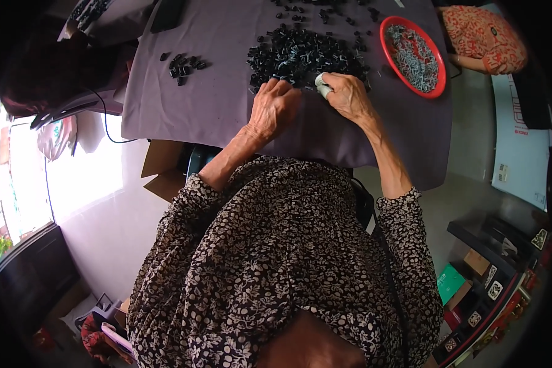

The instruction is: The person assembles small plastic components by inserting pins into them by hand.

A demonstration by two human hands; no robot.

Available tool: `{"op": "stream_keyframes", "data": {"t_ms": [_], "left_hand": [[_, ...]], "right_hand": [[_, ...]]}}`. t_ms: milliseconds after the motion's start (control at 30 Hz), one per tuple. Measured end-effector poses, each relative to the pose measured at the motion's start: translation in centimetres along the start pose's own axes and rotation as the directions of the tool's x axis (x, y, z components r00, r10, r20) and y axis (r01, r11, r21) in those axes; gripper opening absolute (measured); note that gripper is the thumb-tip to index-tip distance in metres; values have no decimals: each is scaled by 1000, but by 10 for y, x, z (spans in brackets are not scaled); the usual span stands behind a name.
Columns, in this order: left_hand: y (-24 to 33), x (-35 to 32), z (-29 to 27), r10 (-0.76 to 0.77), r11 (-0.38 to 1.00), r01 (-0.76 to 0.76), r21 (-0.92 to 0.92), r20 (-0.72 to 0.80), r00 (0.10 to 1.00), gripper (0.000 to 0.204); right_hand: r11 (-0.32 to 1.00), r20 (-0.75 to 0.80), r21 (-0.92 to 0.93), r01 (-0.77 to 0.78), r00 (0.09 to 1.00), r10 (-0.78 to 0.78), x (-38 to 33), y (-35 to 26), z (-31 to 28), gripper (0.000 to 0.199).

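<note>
Left hand (273, 110) and right hand (348, 97) curl beside black parts (306, 50) (whether gripping, I cannot tell).

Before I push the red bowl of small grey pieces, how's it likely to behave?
The red bowl will probably slide rather than tip, since it looks wide and shallow. The small grey pieces lie loose inside, so tilting may spill them. The creased cloth beneath could bunch or drag along.
</note>
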State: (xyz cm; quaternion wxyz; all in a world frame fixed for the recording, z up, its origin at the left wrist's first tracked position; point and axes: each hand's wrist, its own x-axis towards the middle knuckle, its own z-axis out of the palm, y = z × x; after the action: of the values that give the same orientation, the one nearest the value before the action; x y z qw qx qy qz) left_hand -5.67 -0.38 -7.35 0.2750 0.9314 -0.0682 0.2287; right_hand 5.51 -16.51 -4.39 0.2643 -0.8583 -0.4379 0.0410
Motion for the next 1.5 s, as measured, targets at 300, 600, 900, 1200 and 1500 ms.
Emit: {"op": "stream_keyframes", "data": {"t_ms": [300,600,900,1200,1500], "left_hand": [[-4,19,-9,-30,999,30,-12,-44,999,13],[-1,18,-3,1,1000,0,14,-61,998,14],[1,38,24,69,987,-76,142,53,996,11],[-1,54,23,195,965,-225,132,205,959,8],[-7,55,27,225,967,-248,64,254,941,8]], "right_hand": [[986,-71,-124,115,990,-124,3,-1,23,12],[999,0,-16,-50,999,50,-14,6,-1,8],[982,-117,127,-138,981,153,-24,18,-22,12],[974,-87,128,-187,976,199,-39,24,-24,9],[994,-51,107,-15,998,21,-38,-5,-1,9]]}}
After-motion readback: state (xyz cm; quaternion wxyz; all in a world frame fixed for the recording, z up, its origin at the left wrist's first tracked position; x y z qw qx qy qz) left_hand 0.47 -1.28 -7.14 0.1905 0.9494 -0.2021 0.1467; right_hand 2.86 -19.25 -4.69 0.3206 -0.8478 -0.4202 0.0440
